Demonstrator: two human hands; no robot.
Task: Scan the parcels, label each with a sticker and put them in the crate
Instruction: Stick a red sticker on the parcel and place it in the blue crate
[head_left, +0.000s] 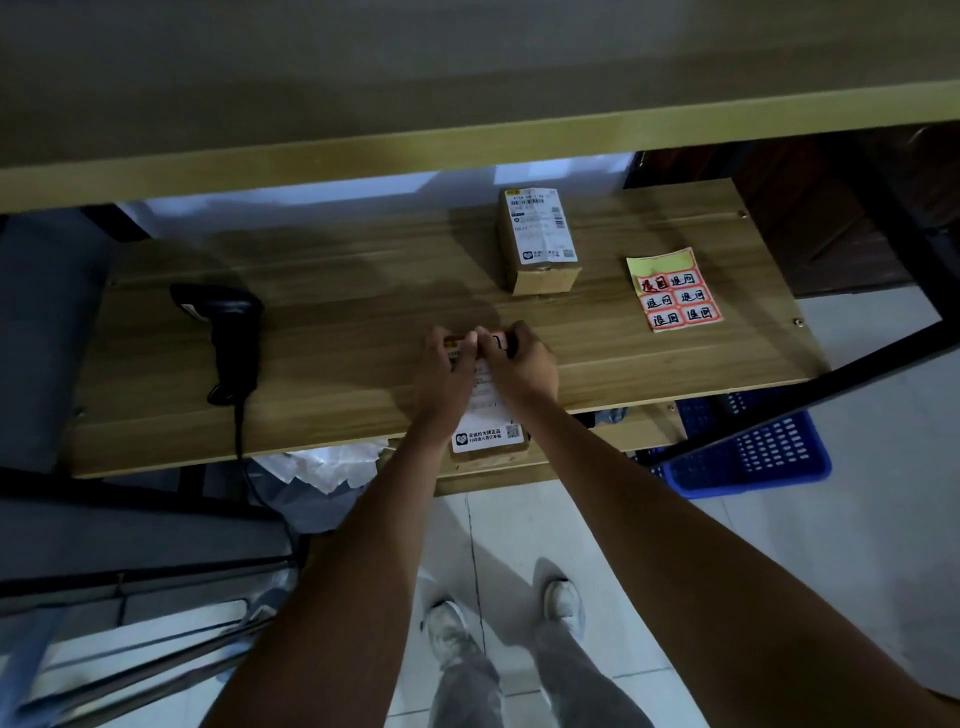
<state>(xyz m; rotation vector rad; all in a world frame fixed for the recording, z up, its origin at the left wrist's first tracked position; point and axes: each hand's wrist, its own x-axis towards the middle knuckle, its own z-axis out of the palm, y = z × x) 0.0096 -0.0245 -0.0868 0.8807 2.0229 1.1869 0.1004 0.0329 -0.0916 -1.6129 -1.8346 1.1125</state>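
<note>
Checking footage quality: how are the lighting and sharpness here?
Head view: dim overall; the upper shelf shades the back of the table; wide-angle bowing at the edges; print on the far parcel is unreadable; the sticker sheet stays legible.

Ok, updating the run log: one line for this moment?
step: stickering | both hands: pressing sticker on brown cardboard parcel | black handheld scanner: idle

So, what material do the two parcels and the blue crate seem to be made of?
Far parcel and near parcel under both hands: likely matte brown cardboard, with glued white paper labels. Blue crate: probably moulded plastic, judging by its even colour and slotted walls.
</note>
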